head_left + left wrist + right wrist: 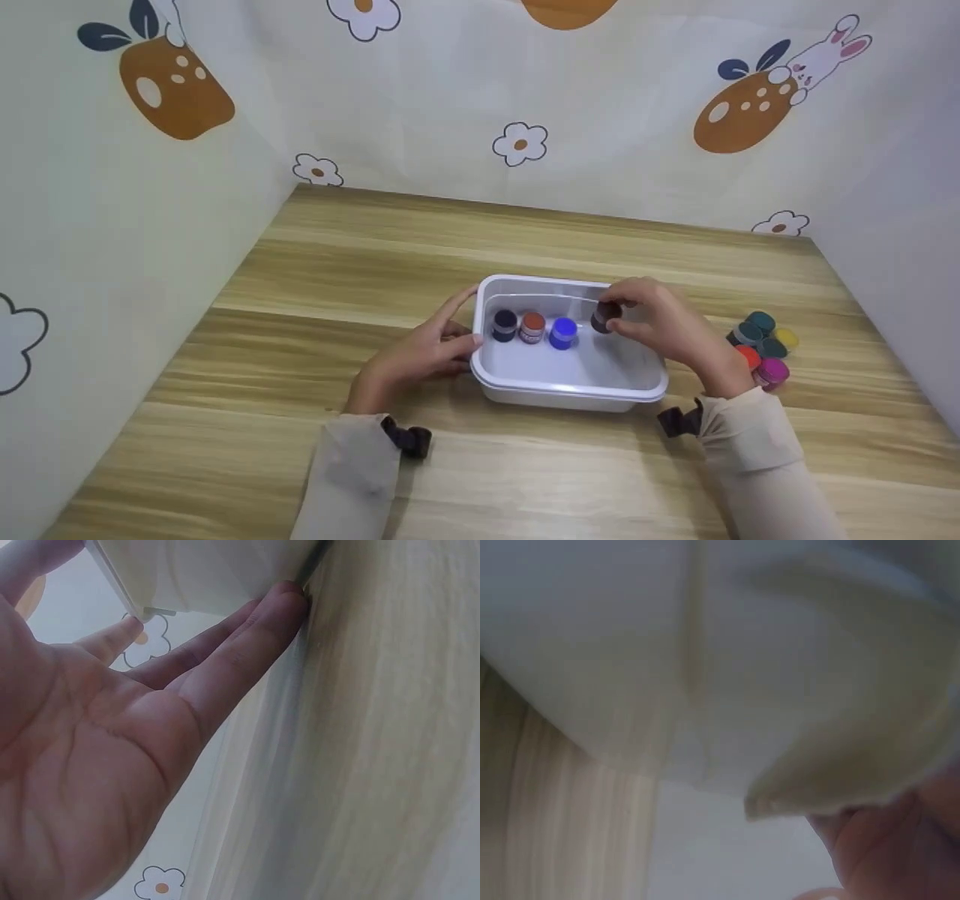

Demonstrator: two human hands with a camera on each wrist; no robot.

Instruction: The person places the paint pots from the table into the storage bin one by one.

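A white plastic tub (574, 390) stands on the table in the head view. In it, a black paint jar (505, 325), a reddish-brown paint jar (532, 328) and a blue paint jar (563, 334) form a row. My right hand (664, 326) reaches over the tub's right side and pinches a dark brown paint jar (603, 319) between thumb and fingers. At the left end, my left hand (416, 354) touches the tub wall with extended fingers; the left wrist view shows its fingertips (289, 604) against the tub's underside edge. The right wrist view is mostly tub wall (615, 637), blurred.
To the right of the tub, several paint jars stand close together, among them a yellow one (786, 338), a magenta one (772, 372) and dark green ones (760, 322), partly behind my right wrist. Patterned cloth walls (420, 112) border the wooden table (360, 255).
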